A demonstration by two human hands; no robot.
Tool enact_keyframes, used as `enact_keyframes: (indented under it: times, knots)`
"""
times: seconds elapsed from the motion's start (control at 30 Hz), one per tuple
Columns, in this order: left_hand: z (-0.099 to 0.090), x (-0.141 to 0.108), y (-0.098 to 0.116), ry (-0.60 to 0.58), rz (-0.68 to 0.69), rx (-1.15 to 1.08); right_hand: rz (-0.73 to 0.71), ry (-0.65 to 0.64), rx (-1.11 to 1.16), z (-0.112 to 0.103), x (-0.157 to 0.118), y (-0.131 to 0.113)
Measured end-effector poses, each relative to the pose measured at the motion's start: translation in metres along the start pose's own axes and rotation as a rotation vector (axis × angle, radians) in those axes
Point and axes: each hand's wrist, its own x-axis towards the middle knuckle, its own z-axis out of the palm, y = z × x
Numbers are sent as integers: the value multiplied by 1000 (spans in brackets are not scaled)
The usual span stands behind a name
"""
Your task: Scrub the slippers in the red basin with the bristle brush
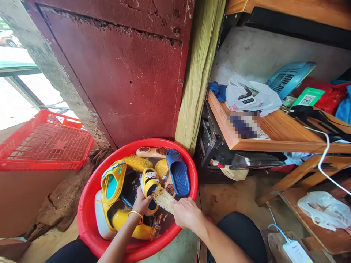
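A small yellow and dark blue slipper (151, 179) with a cartoon figure on its strap is gripped at its side by my left hand (141, 202). My right hand (186, 212) grips a scrubbing brush (163, 199), whose pale bristles touch the slipper's insole. Both hands are over a red basin (193, 171) of murky water. Around them in the basin are a dark blue slide sandal (179, 174), a yellow clog with a turquoise lining (112, 186), a white-soled shoe (101, 219) and several other yellow and tan shoes, partly under water.
A maroon door (123, 80) stands behind the basin. To the left is a red plastic crate (46, 140) above a brown sack (60, 197). At right, a wooden table (290, 135) bears a plastic bag (249, 93) and a blue fan (292, 78). A power strip (297, 252) lies lower right.
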Motion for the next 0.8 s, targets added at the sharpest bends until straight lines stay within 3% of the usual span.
enact_keyframes:
  times: [0.13, 0.27, 0.43, 0.5, 0.63, 0.7, 0.8]
  knots:
    - [-1, 1, -1, -16, -66, -72, 3, 9, 2, -3, -1, -5]
    - [-3, -8, 12, -4, -121, -222, -79, -64, 104, -19, -1, 15]
    - [-3, -14, 33, 81, 88, -263, -138, -127, 363, -41, -5, 53]
    - [-3, -13, 40, 100, 103, -275, -135, -135, 449, -47, -4, 63]
    - [-7, -6, 50, 161, -199, -412, -160, -157, 628, -55, 1, 63]
    - [-9, -4, 54, 174, -346, -452, -129, -68, 627, -55, 4, 52]
    - [-8, -6, 54, 32, -457, -477, -47, 111, 509, -46, 8, 26]
